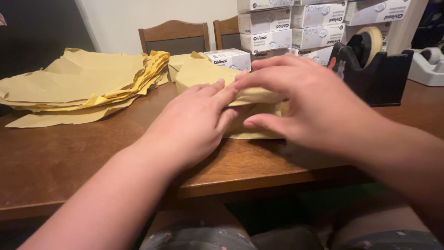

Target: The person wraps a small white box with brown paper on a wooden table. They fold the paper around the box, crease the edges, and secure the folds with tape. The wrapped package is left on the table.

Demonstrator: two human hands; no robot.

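The paper-wrapped parcel [217, 76] lies on the wooden table [69, 153], near the front edge and roughly in the middle of the view. It is covered in yellow-brown paper, and a folded flap of that paper runs across its near side.

The left hand [192, 125] rests palm-down on the near left part of the parcel, fingers extended and pressed flat onto the paper flap. The right hand [310, 102] lies over the right part of the parcel, fingers spread and pointing left, thumb below against the near side. The fingertips of both hands meet over the flap. Both hands press on the paper rather than close around it (the parcel's contents are hidden, probably a box, but this cannot be confirmed).

Just behind the parcel stands a single small white box [230, 59]. Behind that, a stack of white boxes [296, 23] of the same kind rises against the wall. To the right of the parcel sits a black tape dispenser [374, 69] carrying a roll of beige tape [373, 39]. A second, white tape dispenser [428, 65] stands at the far right edge.

On the left part of the table lies a loose pile of paper sheets [83, 81] in the same yellow-brown colour. Two wooden chairs [175, 34] stand behind the table.
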